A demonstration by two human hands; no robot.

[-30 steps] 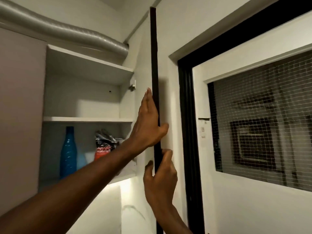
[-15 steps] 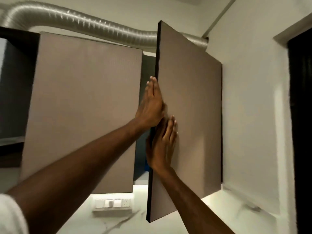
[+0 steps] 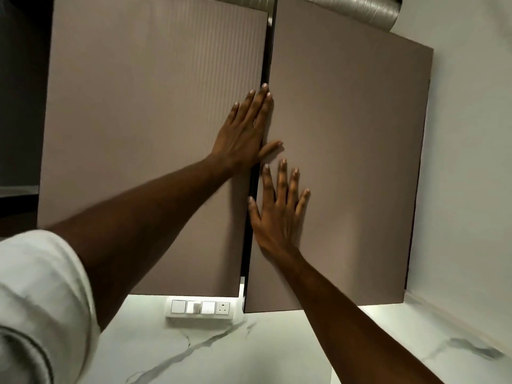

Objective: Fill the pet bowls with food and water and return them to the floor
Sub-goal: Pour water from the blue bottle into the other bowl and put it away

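Taupe laminate across two wall-cupboard doors, seen from below. Right door [image 3: 346, 167] not quite home: free edge standing slightly proud of left door [image 3: 155, 134], a dark vertical gap [image 3: 250, 217] between them, running top to bottom. Right hand [image 3: 278, 214] flat on the right door just beside that gap, fingers [image 3: 282, 178] straight and spread, clamped on nothing. Left hand [image 3: 241, 139] higher up, across the seam, palm on the left door, fingers straight and close together, thumb over onto the right door; holding nothing. Right hand the better placed, probably, for the last push straight inward against the door's face; long axis of door and gap upright.

Pet bowls, food and water nowhere in view, so no telling where they lie or how far along the filling stands. Cupboard contents hidden behind the doors. Silver duct [image 3: 357, 9] cut off at the top edge. Switch plate [image 3: 201, 307] on the marbled wall below; pale sleeve [image 3: 36, 295] blurred at lower left.
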